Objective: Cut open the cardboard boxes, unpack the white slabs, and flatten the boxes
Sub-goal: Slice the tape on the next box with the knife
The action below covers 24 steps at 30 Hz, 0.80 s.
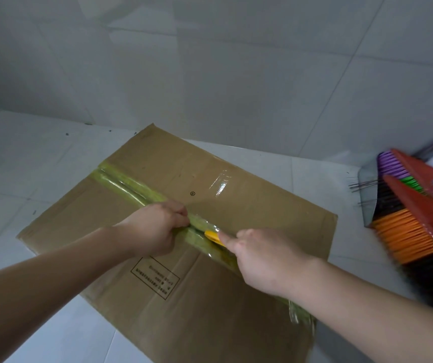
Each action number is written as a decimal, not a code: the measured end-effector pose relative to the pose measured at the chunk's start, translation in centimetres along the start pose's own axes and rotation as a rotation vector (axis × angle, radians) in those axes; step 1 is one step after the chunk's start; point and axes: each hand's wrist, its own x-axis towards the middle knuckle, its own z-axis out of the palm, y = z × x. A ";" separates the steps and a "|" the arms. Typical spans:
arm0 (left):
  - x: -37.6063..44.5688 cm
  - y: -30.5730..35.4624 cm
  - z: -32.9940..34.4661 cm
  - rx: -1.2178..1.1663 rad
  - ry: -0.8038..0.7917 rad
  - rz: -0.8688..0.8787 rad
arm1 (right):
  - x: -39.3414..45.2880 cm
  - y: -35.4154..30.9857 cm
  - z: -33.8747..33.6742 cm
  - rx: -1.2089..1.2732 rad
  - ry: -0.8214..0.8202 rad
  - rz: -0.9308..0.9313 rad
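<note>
On the tiled floor, the cardboard box (184, 231) lies at centre, where the left hand (155, 229) pinches the yellow-green tape seam (131, 186) taut so the right hand (265, 260), gripping a yellow utility knife (214, 236), can slit toward ten o'clock.
</note>
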 end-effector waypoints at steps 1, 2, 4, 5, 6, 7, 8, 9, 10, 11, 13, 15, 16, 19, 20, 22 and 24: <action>0.0 0.1 0.1 0.002 0.001 0.008 | -0.1 0.1 0.0 -0.002 -0.001 0.005; 0.1 0.3 0.2 0.003 -0.003 0.014 | -0.3 0.2 0.1 0.001 -0.003 0.013; 0.2 0.6 0.5 -0.005 -0.005 0.026 | -0.7 0.3 0.1 0.015 -0.008 0.030; 0.2 0.8 0.7 -0.011 -0.001 0.031 | -0.9 0.3 0.1 0.017 -0.013 0.037; 0.3 0.9 0.8 -0.014 0.004 0.036 | -1.1 0.3 0.1 0.020 -0.019 0.041; 0.4 1.0 1.0 -0.015 0.008 0.040 | -1.2 0.4 0.0 0.023 -0.026 0.043; 0.4 1.0 1.0 -0.016 0.009 0.043 | -1.3 0.5 0.0 0.027 -0.032 0.042; 0.5 0.9 1.1 -0.017 0.010 0.047 | -1.5 0.7 0.0 0.031 -0.034 0.042; 0.5 0.9 1.1 -0.020 0.013 0.051 | -1.6 0.8 0.1 0.032 -0.035 0.043; 0.4 0.9 1.1 -0.021 0.015 0.053 | -1.7 0.9 0.1 0.033 -0.036 0.045; 0.4 0.9 1.1 -0.018 0.021 0.057 | -2.0 1.0 0.3 0.037 -0.037 0.050; 0.4 1.1 1.2 -0.016 0.025 0.066 | -2.4 1.1 0.4 0.042 -0.044 0.053; 0.4 1.3 1.2 -0.013 0.024 0.074 | -2.6 1.2 0.5 0.044 -0.044 0.054; 0.6 1.6 1.1 0.005 0.029 0.091 | -3.5 1.5 0.6 0.052 -0.043 0.059; 0.6 1.6 1.1 0.012 0.028 0.091 | -3.8 1.6 0.6 0.054 -0.046 0.060; 0.7 1.7 1.2 0.031 0.010 0.091 | -4.3 1.7 0.4 0.046 -0.056 0.059; 0.8 2.0 1.2 0.044 -0.029 0.090 | -4.7 1.8 0.3 0.034 -0.069 0.059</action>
